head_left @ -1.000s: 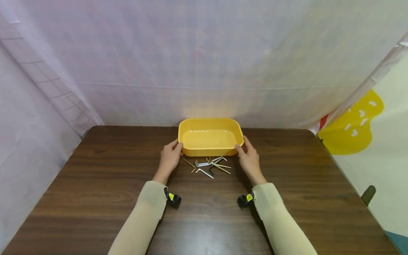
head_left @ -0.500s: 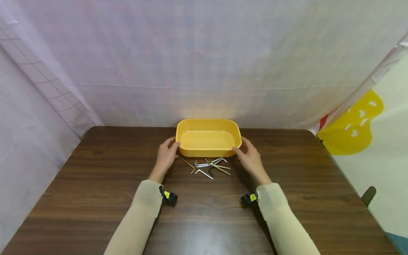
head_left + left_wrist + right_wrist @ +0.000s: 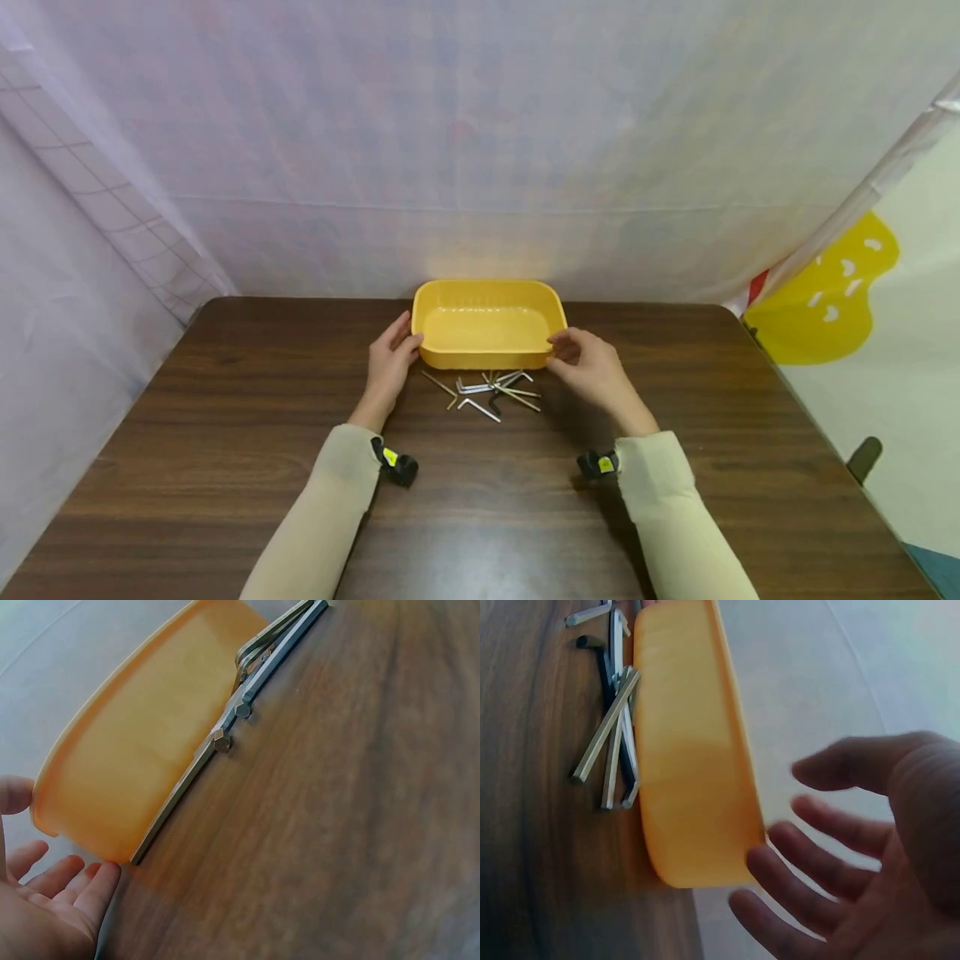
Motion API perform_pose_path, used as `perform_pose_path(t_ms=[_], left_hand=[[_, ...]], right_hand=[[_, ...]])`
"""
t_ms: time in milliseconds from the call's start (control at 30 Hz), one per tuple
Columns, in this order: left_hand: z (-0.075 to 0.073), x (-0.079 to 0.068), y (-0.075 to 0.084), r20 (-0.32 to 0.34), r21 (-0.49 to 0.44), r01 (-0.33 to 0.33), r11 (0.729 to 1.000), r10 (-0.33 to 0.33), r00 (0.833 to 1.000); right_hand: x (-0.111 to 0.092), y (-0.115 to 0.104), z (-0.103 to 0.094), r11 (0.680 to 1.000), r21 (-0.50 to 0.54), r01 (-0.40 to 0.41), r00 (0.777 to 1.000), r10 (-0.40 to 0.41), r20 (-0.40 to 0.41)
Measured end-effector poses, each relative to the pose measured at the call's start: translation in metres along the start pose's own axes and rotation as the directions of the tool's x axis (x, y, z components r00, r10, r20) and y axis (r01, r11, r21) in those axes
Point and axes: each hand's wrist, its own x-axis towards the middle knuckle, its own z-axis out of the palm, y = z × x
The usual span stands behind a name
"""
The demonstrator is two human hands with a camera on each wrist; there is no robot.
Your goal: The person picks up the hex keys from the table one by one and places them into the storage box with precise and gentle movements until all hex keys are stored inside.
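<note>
A yellow plastic basin (image 3: 487, 360) with nothing in it stands at the back edge of the table. My left hand (image 3: 387, 364) is at its left end. In the left wrist view the thumb (image 3: 15, 795) touches the rim and the loosely extended fingers (image 3: 97, 892) lie near the basin's lower corner. My right hand (image 3: 596, 372) is at the front right corner; its fingers (image 3: 802, 892) are spread and hold nothing in the right wrist view. Several hex keys (image 3: 480, 411), silver, brass-coloured and black, lie in a loose pile in front of the basin, some crossing each other.
The dark brown wooden table (image 3: 240, 467) ends at a pale fabric curtain (image 3: 465, 150) just behind the basin. A yellow printed shape (image 3: 825, 292) shows on the white covering at the right.
The basin has moved slightly left. My right hand has loosened from the rim and shifted right, with the fingers opening. My left hand has moved a little left and its fingers have relaxed.
</note>
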Motion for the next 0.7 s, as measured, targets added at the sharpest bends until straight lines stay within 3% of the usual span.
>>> perform_pose_path(t_ms=[200, 367, 533, 700], left_hand=[[-0.001, 0.002, -0.001, 0.008, -0.004, -0.002, 1.0, 0.002, 1.0], [0.0, 0.002, -0.001, 0.012, -0.003, -0.004, 1.0, 0.004, 1.0], [-0.001, 0.002, -0.001, 0.026, -0.007, 0.003, 1.0, -0.003, 1.0], [-0.001, 0.001, -0.002, 0.033, -0.015, 0.006, 1.0, -0.006, 0.999]], right_hand=[[-0.001, -0.008, 0.003, 0.985, -0.083, 0.151, 0.981, -0.139, 0.134], [-0.002, -0.01, 0.012, 0.968, -0.114, 0.225, 0.953, -0.194, 0.231], [-0.003, -0.009, 0.023, 0.944, -0.177, 0.278, 0.938, -0.227, 0.262], [-0.004, -0.01, 0.032, 0.938, -0.197, 0.284, 0.937, -0.228, 0.265]])
